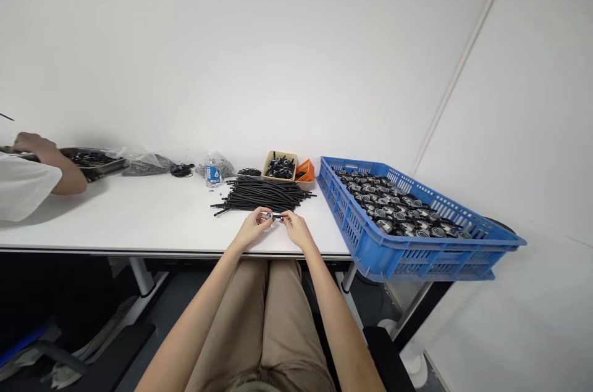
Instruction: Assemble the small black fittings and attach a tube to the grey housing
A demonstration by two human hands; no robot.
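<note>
My left hand and my right hand meet over the front of the white table, fingers pinched together. Between them sits a small metal and black part, held at its left end by the left fingers and at its right end by the right fingers. Just behind the hands lies a pile of thin black rods. Both forearms reach up from my lap.
A blue crate full of round black and metal parts overhangs the table's right end. Behind the rods stand a beige bin, an orange basket and a water bottle. A co-worker's arm reaches over a tray at far left.
</note>
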